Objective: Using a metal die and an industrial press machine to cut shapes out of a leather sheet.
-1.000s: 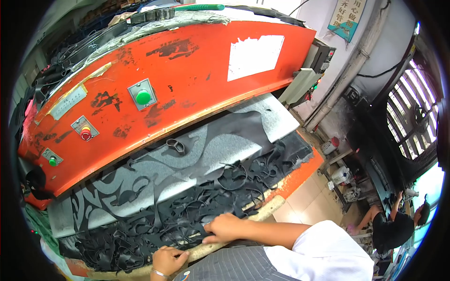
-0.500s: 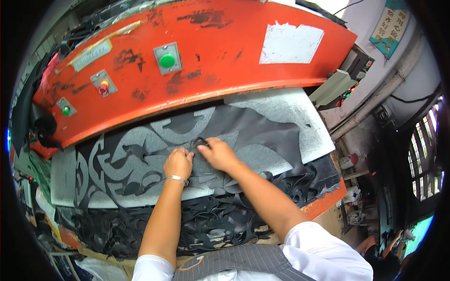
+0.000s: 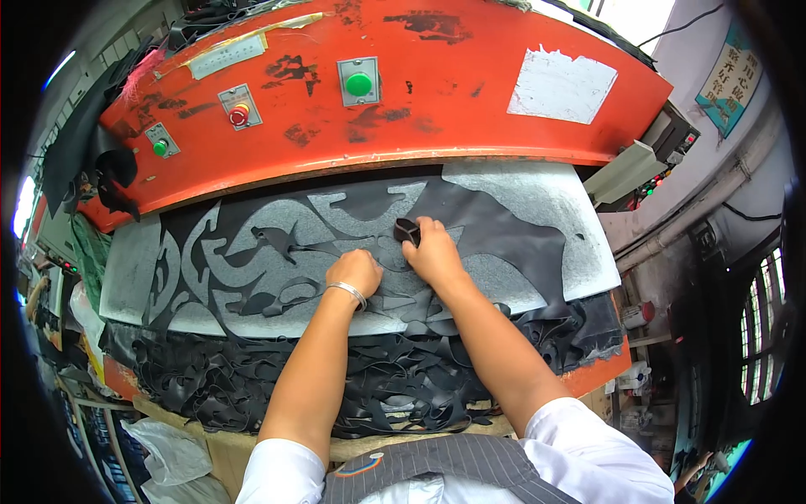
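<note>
A black leather sheet [image 3: 495,223] with many curved cut-outs lies over a worn grey-white cutting board [image 3: 554,197]. In my right hand [image 3: 437,254], between thumb and fingers, is a small dark hollow cutting die [image 3: 407,230], tilted just above the sheet's middle. My left hand [image 3: 356,272] rests closed on the cut area to its left. Its fingertips are turned under, so whatever they pinch is hidden. A thin pointed strip of leather runs toward that hand from the left.
Behind the board rises the orange press beam [image 3: 453,109], with green buttons [image 3: 358,83] and a red knob [image 3: 239,115]. Tangled black leather scraps [image 3: 336,378] heap along the board's near edge. A grey control box [image 3: 630,172] stands at the right end.
My right hand has drawn apart from the left, rightward, and the die now shows more of its hollow side. My left hand stays closed on the cut area. The whole view has shifted.
</note>
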Demonstrator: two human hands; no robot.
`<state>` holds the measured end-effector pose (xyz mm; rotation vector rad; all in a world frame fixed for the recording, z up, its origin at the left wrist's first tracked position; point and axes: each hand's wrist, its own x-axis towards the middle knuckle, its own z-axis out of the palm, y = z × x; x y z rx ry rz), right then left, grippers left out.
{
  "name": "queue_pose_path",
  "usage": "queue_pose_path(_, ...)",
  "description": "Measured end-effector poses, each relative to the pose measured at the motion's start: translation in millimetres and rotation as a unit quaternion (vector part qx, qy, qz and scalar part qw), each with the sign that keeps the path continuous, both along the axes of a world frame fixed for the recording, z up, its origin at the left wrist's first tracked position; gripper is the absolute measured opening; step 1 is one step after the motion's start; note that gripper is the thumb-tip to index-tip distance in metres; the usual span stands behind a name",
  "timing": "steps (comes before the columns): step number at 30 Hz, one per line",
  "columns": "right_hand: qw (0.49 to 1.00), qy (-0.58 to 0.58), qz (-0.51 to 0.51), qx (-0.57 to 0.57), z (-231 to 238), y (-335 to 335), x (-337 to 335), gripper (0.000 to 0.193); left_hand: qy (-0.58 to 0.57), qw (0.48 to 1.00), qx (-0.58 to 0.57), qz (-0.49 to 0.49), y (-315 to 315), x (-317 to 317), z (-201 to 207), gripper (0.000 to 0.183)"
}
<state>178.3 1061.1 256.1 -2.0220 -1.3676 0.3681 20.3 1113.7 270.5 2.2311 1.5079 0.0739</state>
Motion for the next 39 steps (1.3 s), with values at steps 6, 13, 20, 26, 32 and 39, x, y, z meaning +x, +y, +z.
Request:
queue_pose_path(6,0.987,-0.150,-0.001,0.061,-19.1,-15.4,-16.8,0.067,-0.206,0.956,0.201,-0.057,22.6,-8.9,-19.7,0.017)
queue_pose_path(13,0.988,-0.107,-0.003,0.115,-32.7,-16.8,-7.7,0.061,-0.229,0.951,0.194,-0.077,47.4,12.1,-45.2,0.017)
queue_pose_path(20,0.989,-0.109,-0.009,0.104,-22.8,-14.2,-18.8,0.063,-0.197,0.956,0.202,-0.082,51.0,1.9,-40.8,0.019)
queue_pose_path(26,0.972,-0.196,-0.036,0.127,-1.6,-48.7,-15.9,0.076,-0.429,0.886,0.153,0.083,75.0,-100.5,-20.4,0.046)
queue_pose_path(32,0.960,0.046,0.015,0.276,84.0,7.9,-71.2,0.053,-0.350,0.757,0.446,0.325,160.5,-281.5,45.5,0.081)
queue_pose_path(39,0.956,0.003,0.015,0.293,141.1,1.0,-85.8,0.031,-0.356,0.820,0.403,0.196,104.3,-339.6,92.4,0.056)
